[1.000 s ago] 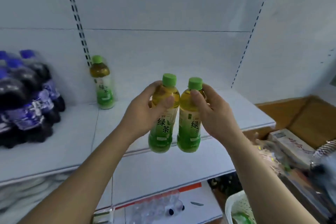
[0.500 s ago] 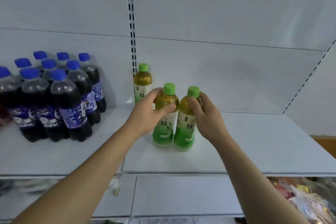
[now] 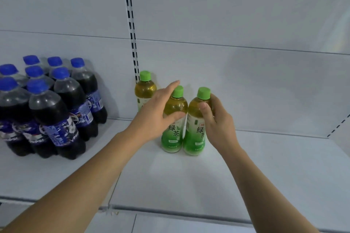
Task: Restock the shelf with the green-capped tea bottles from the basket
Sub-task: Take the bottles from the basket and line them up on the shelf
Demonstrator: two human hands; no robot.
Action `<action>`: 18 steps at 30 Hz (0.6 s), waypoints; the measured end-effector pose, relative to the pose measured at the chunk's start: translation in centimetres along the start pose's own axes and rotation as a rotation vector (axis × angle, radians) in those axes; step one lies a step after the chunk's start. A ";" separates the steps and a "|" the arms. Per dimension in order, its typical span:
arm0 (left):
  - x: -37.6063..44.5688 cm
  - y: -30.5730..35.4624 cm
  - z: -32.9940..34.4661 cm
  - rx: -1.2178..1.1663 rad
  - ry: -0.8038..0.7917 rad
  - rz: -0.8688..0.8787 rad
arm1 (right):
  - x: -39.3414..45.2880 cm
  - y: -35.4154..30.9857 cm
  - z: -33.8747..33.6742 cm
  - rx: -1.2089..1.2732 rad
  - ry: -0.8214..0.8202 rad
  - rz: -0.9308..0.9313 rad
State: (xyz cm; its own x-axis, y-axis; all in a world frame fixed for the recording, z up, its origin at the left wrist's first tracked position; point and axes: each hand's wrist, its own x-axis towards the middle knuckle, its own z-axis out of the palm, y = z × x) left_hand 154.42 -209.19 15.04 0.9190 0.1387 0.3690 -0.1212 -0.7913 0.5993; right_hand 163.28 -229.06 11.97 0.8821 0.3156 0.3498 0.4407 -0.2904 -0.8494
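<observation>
Two green-capped tea bottles stand upright side by side on the white shelf (image 3: 189, 179). My left hand (image 3: 155, 117) is wrapped around the shoulder of the left tea bottle (image 3: 173, 128), its index finger stretched past the cap. My right hand (image 3: 217, 121) grips the right tea bottle (image 3: 196, 130) near its neck. Both bottle bases look set on the shelf board. A third tea bottle (image 3: 144, 89) stands behind them against the back wall, partly hidden by my left hand. The basket is out of view.
A shrink-wrapped pack of several blue-capped dark cola bottles (image 3: 49, 108) fills the shelf's left side. A slotted upright rail (image 3: 130, 24) runs up the back wall behind the third bottle. The shelf's front edge (image 3: 170, 212) runs across the bottom.
Both hands carried the two bottles forward and down from the air onto the shelf, in front of the third bottle. My view swung left, losing the basket and floor.
</observation>
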 end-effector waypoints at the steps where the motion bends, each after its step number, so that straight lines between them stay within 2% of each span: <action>1: -0.1 0.1 -0.2 0.052 -0.016 0.018 | 0.1 0.0 0.0 -0.005 -0.008 -0.007; 5: -0.1 0.0 -0.5 0.316 -0.035 0.106 | -0.6 1.3 -0.2 -0.065 -0.103 -0.067; 9: 0.8 -0.2 -0.9 0.671 0.099 0.285 | -2.6 3.8 -0.5 -0.235 -0.198 -0.075; 13: 2.2 -1.2 -1.6 0.795 0.114 0.375 | -2.9 4.6 0.5 -0.279 -0.120 -0.077; 18: 4.3 -2.5 -1.8 0.854 0.099 0.388 | -1.2 4.5 2.2 -0.319 -0.066 -0.075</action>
State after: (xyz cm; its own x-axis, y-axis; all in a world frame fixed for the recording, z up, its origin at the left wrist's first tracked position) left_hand 157.98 -205.57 16.39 0.8312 -0.2071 0.5160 -0.0601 -0.9560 -0.2871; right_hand 163.83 -228.79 6.83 0.8371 0.4019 0.3711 0.5430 -0.5288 -0.6523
